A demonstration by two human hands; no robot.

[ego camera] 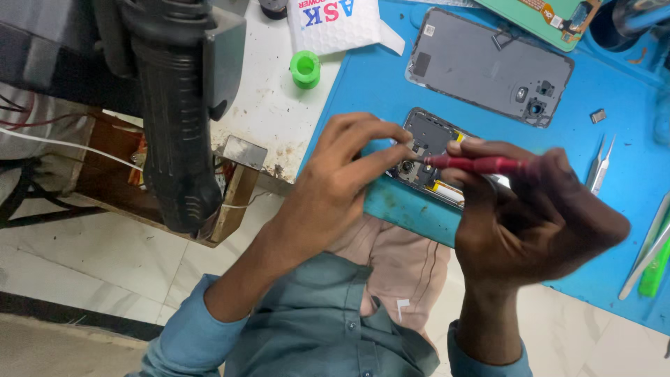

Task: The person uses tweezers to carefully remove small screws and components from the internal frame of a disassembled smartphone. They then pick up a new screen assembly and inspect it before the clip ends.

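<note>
On the blue rubber mat (363, 77) covering the desk, the opened dark phone body (424, 143) lies at the mat's near edge. Left hand (335, 185) pinches its frame. Right hand (537, 216), grip clenched, should hold the slim red screwdriver (478, 165) steady and square.

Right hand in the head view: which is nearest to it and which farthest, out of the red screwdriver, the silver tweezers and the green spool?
1. Red screwdriver: held in the right hand.
2. Silver tweezers: on the blue mat, just beyond the hand's knuckles.
3. Green spool: on the white bench, far across, past the left hand.
</note>
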